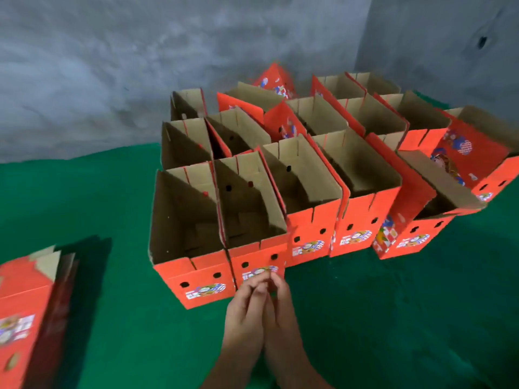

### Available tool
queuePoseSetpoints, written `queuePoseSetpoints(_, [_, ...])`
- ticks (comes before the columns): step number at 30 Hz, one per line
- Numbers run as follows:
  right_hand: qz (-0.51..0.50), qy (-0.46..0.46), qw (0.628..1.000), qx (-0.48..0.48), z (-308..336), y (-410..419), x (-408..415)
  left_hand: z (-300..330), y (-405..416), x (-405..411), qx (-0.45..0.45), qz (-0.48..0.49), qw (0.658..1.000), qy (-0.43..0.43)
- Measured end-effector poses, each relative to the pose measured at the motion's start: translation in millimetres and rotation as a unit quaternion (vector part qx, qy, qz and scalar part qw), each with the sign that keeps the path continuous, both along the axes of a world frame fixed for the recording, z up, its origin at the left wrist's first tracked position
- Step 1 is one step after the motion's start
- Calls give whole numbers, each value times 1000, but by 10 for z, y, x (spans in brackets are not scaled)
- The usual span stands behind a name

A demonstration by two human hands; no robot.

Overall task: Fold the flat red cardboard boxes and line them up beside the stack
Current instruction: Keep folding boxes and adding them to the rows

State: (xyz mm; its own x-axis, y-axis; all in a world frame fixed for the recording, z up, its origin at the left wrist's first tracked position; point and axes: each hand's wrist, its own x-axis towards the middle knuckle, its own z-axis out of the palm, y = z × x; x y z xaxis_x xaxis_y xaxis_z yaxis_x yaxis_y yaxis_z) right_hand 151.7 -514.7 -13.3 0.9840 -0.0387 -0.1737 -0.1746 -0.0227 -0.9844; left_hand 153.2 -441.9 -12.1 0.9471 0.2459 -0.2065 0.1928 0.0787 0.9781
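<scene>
A grey concrete wall [140, 66] fills the top of the view, and below it a green cloth [98, 192] covers the whole surface on which everything stands. On this cloth, in the middle and to the right, is a big group of folded red cardboard boxes [280, 164], standing upright with their tops open, so the brown inside is visible. They stand in rows, side against side, and each short end has two round holes and a coloured printed label. The rows at the back are less tidy: some boxes there are tilted, and one at the far right [474, 155] leans over with its printed side up. The nearest row begins with the front left box [196, 279], and just beside it, touching, stands the second front box [257, 262]. At the lower left edge, well apart from the group, lies the stack of flat red boxes [25, 313], not folded, partly cut by the frame and blurred. At the bottom centre are the two hands of the person. The left hand [244, 313] and the right hand [280, 310] are pressed together palm to palm, with fingers nearly straight and pointing forward, and they hold nothing. Their fingertips [265, 277] are at the lower front face of the second front box; if they touch it, I cannot tell.
</scene>
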Motion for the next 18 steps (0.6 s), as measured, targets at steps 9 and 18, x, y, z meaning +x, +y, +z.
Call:
queuePoseSetpoints(9, [153, 23, 987, -33, -214, 2860, -990, -286, 2835, -1194, 47, 128, 990, -16])
queuePoseSetpoints(18, [168, 127, 938, -275, -544, 4708, -1296, -600, 4928, -1751, 208, 104, 971, 64])
